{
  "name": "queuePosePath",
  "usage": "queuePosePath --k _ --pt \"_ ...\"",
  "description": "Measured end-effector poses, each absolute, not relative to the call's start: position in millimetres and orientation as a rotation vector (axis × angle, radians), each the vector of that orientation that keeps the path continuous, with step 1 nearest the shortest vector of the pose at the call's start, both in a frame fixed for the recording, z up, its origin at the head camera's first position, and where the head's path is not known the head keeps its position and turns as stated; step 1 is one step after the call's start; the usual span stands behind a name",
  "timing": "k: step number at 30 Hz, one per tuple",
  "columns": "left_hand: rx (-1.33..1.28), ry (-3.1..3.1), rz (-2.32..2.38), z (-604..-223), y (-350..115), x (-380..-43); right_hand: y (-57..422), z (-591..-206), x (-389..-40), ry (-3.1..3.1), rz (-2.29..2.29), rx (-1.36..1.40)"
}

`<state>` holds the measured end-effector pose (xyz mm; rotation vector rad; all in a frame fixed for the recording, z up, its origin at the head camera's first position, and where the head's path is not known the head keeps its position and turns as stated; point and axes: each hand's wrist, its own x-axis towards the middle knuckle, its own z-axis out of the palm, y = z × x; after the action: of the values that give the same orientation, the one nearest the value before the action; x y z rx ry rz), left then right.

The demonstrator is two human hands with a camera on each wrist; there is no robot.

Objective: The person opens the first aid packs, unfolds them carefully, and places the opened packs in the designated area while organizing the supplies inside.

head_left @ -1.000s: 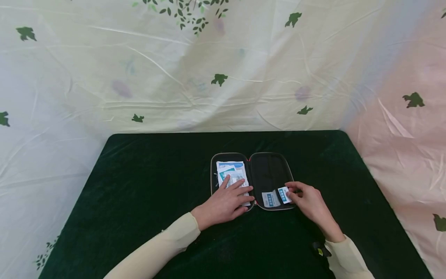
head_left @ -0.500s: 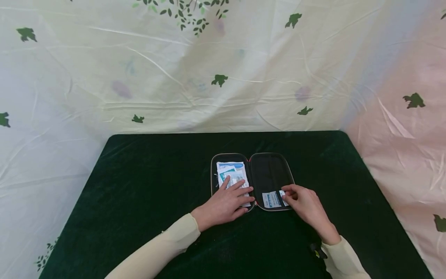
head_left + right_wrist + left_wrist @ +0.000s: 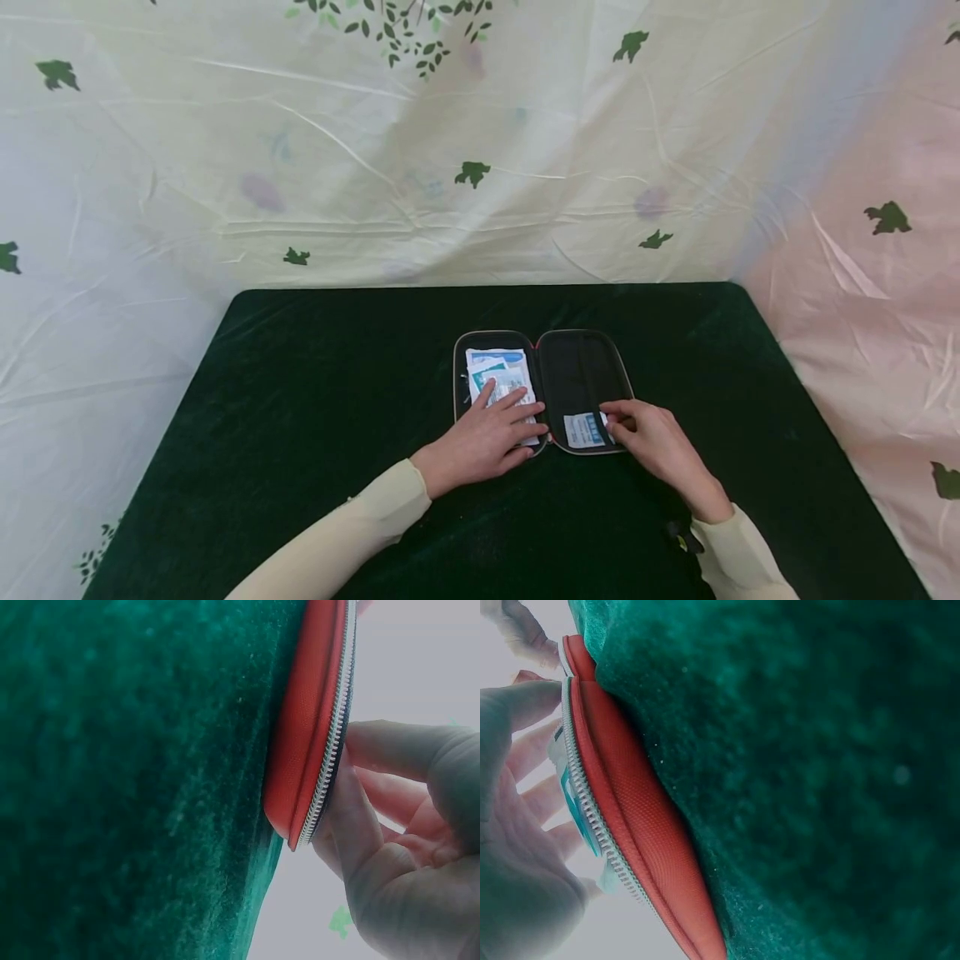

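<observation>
A zip case (image 3: 566, 367), black inside and red outside, lies unfolded on the table. My left hand (image 3: 483, 437) rests with spread fingers on white and blue packets (image 3: 504, 377) in its left half. The left wrist view shows the case's red side (image 3: 641, 802) and zip teeth beside that hand. In the right half, a small white-and-blue sachet (image 3: 582, 430) lies near the front rim. My right hand (image 3: 651, 433) pinches a second small sachet (image 3: 605, 425), mostly hidden by the fingers, just right of the first. In the right wrist view, thumb and fingers bend over the zip rim (image 3: 337, 727).
Dark green velvety cloth (image 3: 337, 375) covers the table around the case. A pale curtain (image 3: 360, 167) with green leaf prints hangs behind and at both sides. A small dark object (image 3: 684, 537) shows beside the right sleeve.
My right hand has shifted left and slightly down, bringing the pinched sachet close against the other one; less of it shows. My left hand has stayed in place on the packets.
</observation>
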<state>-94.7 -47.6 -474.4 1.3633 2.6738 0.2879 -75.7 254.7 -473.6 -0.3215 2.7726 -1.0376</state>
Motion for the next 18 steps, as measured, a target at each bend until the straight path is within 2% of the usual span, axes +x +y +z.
queuePosePath --k 18 --pt "1.349 2.653 0.307 -471.4 -49.5 -95.7 247.4 -473.0 -80.5 2.808 -1.01 -0.238"
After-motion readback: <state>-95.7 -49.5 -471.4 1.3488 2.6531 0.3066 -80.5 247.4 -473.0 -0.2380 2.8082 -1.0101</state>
